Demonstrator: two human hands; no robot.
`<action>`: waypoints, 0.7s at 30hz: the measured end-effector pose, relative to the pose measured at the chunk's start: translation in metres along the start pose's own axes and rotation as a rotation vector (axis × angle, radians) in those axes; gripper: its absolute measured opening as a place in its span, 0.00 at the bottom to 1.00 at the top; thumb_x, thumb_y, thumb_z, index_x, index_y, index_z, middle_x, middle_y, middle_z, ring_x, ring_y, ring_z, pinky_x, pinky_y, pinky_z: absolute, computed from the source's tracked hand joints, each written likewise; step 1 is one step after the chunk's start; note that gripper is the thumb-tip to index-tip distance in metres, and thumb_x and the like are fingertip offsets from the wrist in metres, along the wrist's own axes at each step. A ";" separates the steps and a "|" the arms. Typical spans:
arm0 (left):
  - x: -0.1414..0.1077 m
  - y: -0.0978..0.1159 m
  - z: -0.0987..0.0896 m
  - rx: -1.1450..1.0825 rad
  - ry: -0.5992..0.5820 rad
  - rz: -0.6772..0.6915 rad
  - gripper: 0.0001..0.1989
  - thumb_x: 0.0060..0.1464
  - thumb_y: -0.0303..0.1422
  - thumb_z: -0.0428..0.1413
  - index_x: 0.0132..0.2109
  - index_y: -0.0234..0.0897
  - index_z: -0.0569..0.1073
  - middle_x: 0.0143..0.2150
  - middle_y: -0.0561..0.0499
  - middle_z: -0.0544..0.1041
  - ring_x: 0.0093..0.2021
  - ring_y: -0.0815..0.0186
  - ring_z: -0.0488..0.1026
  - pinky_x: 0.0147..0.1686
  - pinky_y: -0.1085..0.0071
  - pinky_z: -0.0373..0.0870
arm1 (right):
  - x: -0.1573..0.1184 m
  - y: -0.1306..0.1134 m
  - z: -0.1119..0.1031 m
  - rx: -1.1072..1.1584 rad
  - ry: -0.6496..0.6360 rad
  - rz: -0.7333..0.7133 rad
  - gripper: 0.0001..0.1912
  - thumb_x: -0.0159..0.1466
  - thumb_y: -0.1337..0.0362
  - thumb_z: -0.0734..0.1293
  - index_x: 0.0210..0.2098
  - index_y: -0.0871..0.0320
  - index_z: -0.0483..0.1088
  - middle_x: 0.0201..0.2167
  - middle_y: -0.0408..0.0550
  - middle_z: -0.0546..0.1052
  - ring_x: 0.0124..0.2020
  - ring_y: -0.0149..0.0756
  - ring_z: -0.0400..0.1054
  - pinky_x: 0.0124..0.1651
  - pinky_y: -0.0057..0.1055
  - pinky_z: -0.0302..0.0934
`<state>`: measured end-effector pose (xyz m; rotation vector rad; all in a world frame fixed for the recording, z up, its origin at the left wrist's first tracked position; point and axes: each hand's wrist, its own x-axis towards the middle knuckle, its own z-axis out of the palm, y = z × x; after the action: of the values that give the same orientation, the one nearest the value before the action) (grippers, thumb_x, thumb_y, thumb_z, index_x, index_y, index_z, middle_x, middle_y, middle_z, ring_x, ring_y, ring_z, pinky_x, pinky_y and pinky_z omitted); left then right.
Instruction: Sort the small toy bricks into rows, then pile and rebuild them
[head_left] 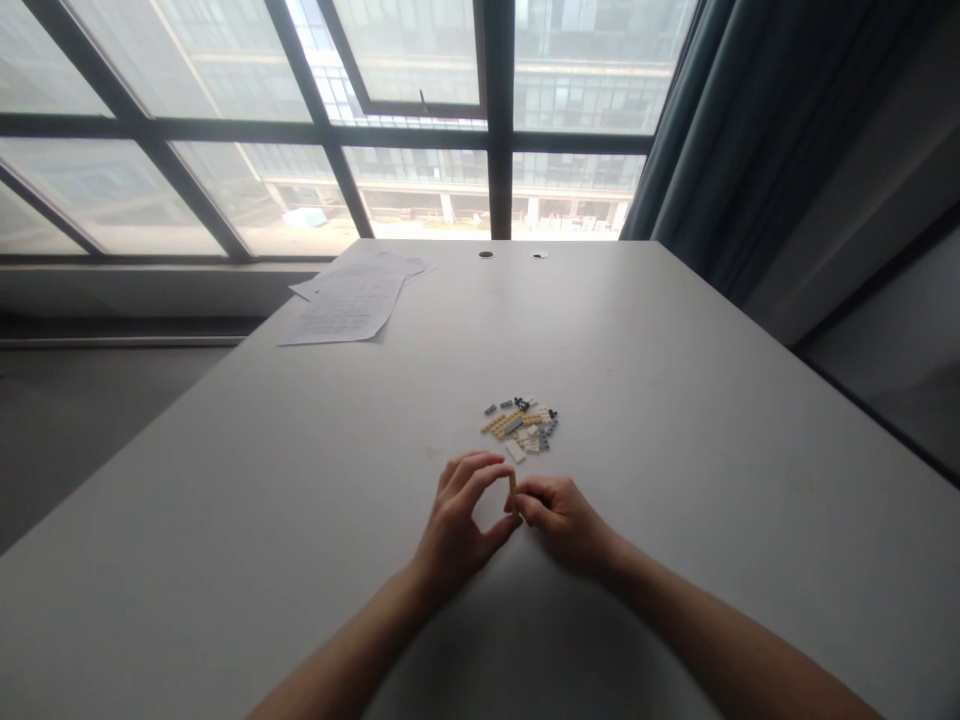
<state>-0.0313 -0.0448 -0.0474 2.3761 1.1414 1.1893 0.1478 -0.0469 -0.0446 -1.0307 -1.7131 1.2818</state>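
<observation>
Between my two hands a thin tan building-block piece (514,490) is held on edge, just above the white table. My left hand (463,515) grips it at its two ends, thumb below and index finger above. The fingers of my right hand (559,515) are closed at its right side, pinching; whether they hold a second small part is hidden. Right beyond my hands lies a loose pile of building-block pieces (517,420) in tan, white, grey and black. A flat white piece (516,452) is the nearest of the pile to my fingers.
The white table (637,400) reaches to the windows. Printed papers (349,300) lie overlapping at its far left. Two round cable holes (486,255) sit by the far edge. A dark curtain (720,130) hangs at the right, past the table's edge.
</observation>
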 end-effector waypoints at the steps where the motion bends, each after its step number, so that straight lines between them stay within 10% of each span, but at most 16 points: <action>1: 0.000 0.001 -0.001 0.006 -0.021 -0.010 0.19 0.49 0.28 0.59 0.49 0.40 0.67 0.51 0.43 0.71 0.55 0.55 0.64 0.54 0.56 0.64 | 0.000 0.000 0.001 -0.032 0.005 -0.007 0.09 0.62 0.68 0.62 0.27 0.59 0.71 0.23 0.40 0.71 0.27 0.30 0.63 0.34 0.25 0.56; 21: -0.004 -0.047 -0.034 0.292 -0.384 -0.309 0.21 0.45 0.42 0.62 0.48 0.47 0.71 0.63 0.45 0.62 0.66 0.42 0.48 0.57 0.32 0.40 | -0.002 -0.002 0.007 -0.314 0.088 -0.058 0.08 0.60 0.68 0.65 0.39 0.58 0.74 0.25 0.42 0.72 0.30 0.32 0.65 0.38 0.28 0.58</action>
<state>-0.0840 -0.0206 -0.0528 2.3639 1.5472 0.4681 0.1421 -0.0516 -0.0448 -1.1866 -1.8994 0.9343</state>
